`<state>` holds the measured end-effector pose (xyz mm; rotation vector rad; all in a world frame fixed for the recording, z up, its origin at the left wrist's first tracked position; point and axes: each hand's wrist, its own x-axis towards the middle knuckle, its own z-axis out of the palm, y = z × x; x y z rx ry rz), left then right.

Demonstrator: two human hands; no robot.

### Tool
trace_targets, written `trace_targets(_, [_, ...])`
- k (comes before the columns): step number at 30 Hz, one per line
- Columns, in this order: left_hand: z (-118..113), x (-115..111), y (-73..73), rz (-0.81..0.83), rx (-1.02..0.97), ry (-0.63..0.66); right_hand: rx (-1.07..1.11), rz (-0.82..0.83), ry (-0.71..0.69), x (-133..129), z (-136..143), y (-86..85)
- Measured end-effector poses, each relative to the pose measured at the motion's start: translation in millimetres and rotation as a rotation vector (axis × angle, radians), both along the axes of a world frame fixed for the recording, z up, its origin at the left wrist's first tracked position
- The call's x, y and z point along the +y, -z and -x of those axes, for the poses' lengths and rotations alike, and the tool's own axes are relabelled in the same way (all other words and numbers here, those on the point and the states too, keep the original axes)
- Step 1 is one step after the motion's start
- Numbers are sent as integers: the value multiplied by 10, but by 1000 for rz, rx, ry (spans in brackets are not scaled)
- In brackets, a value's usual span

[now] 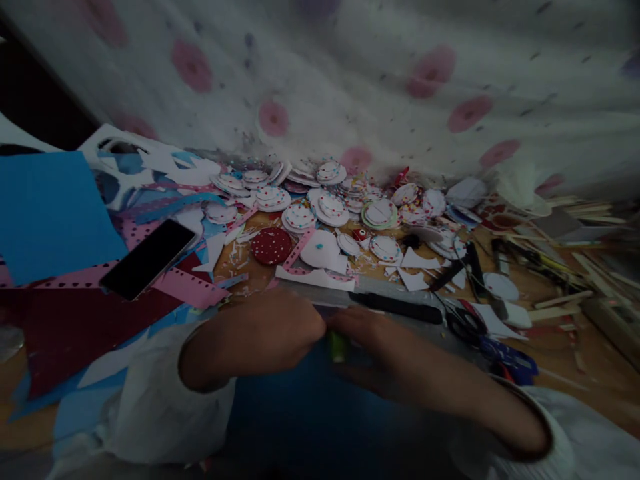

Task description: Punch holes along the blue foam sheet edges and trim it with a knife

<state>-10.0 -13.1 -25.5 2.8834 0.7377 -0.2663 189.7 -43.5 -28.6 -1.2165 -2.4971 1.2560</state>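
The right hand (pixel 363 330) closes its fingers around the upper part of a green object (pixel 339 348), whose lower end shows beneath them, pointing back toward the person. Its grip looks like a pinch from above, probably so that the object stays steady while the two hands work close together. The left hand (pixel 280 330) is curled like a fist just beside it, its knuckles nearly meeting the right fingertips; whether that grip holds anything I cannot tell, as the hand hides its own palm

The green object lies under the right fingers, to the right of the left fist and near the middle of the view. Beyond the hands, a black-handled tool (pixel 400 307) and scissors (pixel 465 325) lie on the right of the bench (pixel 603 377), likely there for easy reach. The layered white discs (pixel 327 207) are banked against the patterned cloth (pixel 320 87), perhaps to leave working room in front, and a phone (pixel 149 260) rests on coloured sheets to the left
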Motion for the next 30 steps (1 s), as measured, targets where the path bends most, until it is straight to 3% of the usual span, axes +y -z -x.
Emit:
trace_targets(7, [27, 9, 29, 23, -27, -1, 121, 147, 108, 41, 16, 148])
trace_targets(16, [13, 19, 12, 80, -35, -20, 209, 131, 139, -39, 21, 198])
trace_targets(20, [23, 4, -9, 63, -42, -44, 183, 89, 201, -94, 65, 253])
trace_targets(26, [32, 2, 69, 36, -52, -9, 155, -133, 185, -128, 111, 337])
trace_targets(30, [22, 9, 45, 87, -20, -28, 193, -140, 190, -132, 131, 385])
